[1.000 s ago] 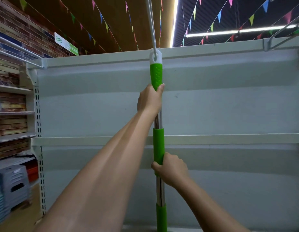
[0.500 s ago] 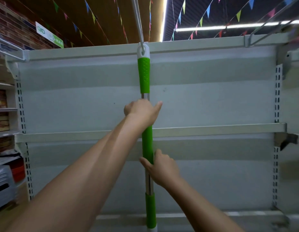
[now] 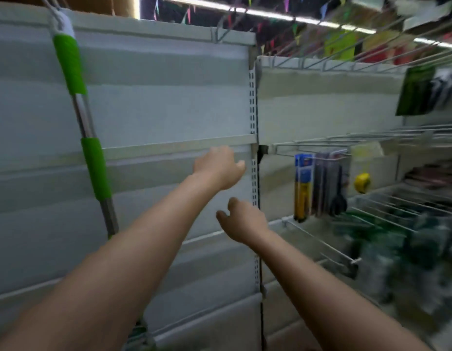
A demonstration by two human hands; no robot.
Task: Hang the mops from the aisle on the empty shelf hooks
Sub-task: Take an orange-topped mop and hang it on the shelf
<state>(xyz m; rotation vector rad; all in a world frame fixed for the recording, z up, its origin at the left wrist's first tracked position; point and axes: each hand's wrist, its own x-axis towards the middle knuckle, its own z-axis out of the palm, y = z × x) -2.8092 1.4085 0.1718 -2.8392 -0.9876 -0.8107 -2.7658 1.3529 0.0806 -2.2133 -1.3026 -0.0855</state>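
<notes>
one mop (image 3: 92,158) hangs on the shelf unit, at the far left of the view. its white top cap is looped over a wire hook (image 3: 49,3) near the shelf's upper edge, and the pole slants down and slightly rightward against the pale back panel (image 3: 169,110). the handle has a green sleeve just below the cap, a bare metal stretch, then a second green sleeve, then more metal running down behind the person's left forearm. the mop head is hidden.

neither grip holds anything. the left hand (image 3: 218,168) floats well to the right of the mop, fingers loosely curled, near the slotted upright (image 3: 252,122) between shelf bays. the right hand (image 3: 241,221) sits just below it, also loosely curled and empty.

judging by this, one hanging is done. another wire hook (image 3: 220,32) at the top right of the same bay looks empty, so more mops likely remain to be fetched; none show here. the bay on the right holds blurred hanging packets (image 3: 318,183) on wire racks.
</notes>
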